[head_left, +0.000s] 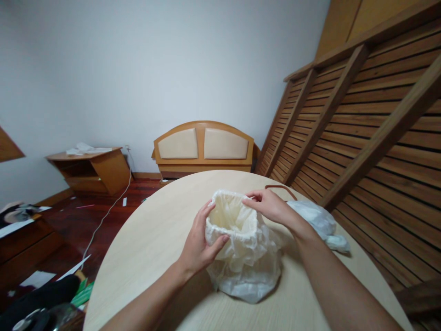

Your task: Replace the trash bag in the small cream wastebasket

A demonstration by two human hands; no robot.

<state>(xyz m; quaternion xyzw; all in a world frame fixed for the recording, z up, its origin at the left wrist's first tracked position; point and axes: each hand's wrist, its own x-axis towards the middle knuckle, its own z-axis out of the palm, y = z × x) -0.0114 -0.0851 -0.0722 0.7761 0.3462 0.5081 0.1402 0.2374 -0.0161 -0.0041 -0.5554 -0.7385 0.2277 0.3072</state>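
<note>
A squarish container lined with a thin white plastic bag (pixel 246 271) stands on the round pale table (pixel 148 248). The bag is folded over the rim and hangs loosely down the outside, and its opening faces up, showing a pale yellowish inside. My left hand (pixel 200 241) grips the left side of the rim, thumb at the near corner and fingers at the far left corner. At the far right corner, my right hand (pixel 267 204) pinches the bag's edge between thumb and fingers.
Filled white plastic bags (pixel 315 218) and a brown curved strap (pixel 279 186) lie at the table's right edge. Slatted wooden frames (pixel 372 124) lean along the right. Behind stands a headboard (pixel 203 142); a low cabinet (pixel 99 172) and a white cable (pixel 110 209) are left.
</note>
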